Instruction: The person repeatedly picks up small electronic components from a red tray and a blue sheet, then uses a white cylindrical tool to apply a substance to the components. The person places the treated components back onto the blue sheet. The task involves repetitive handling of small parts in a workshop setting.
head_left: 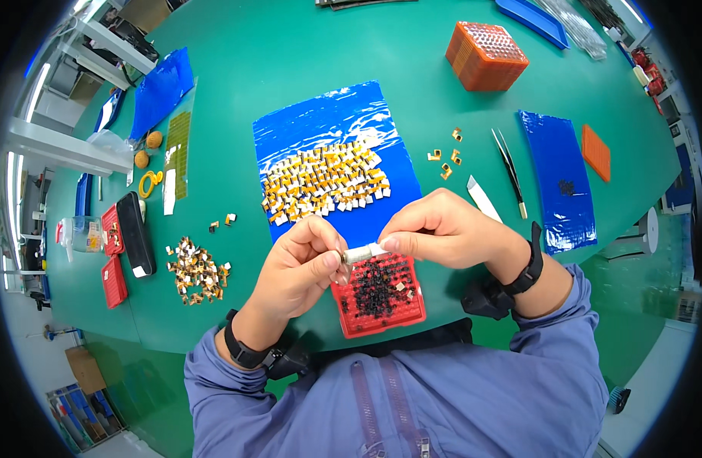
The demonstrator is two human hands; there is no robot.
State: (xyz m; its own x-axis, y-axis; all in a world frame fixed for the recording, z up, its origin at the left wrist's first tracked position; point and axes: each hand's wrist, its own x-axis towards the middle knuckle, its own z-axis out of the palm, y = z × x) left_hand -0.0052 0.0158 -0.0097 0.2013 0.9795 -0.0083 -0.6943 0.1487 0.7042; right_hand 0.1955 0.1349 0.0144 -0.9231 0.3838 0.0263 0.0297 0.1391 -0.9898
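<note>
Over the red tray (351,330), my two hands meet at a small whitish cylinder (359,254). My left hand (304,263) is closed, pinching its left end between thumb and fingertips. At the other end, the thumb and forefinger of my right hand (436,233) pinch a white tip; whether it is part of the cylinder I cannot tell. Many small black parts (375,294) are heaped in the tray, with a few pale bits among them. Just beyond my hands, rows of small white-and-amber pieces (324,183) lie on a blue sheet (313,114).
Right of my hands lie a white blade-shaped strip (482,198), tweezers (510,172), a blue sheet (557,168) and an orange plate (595,153). Stacked orange trays (485,61) stand at the far right. To the left are loose small parts (198,271) and a black case (135,233).
</note>
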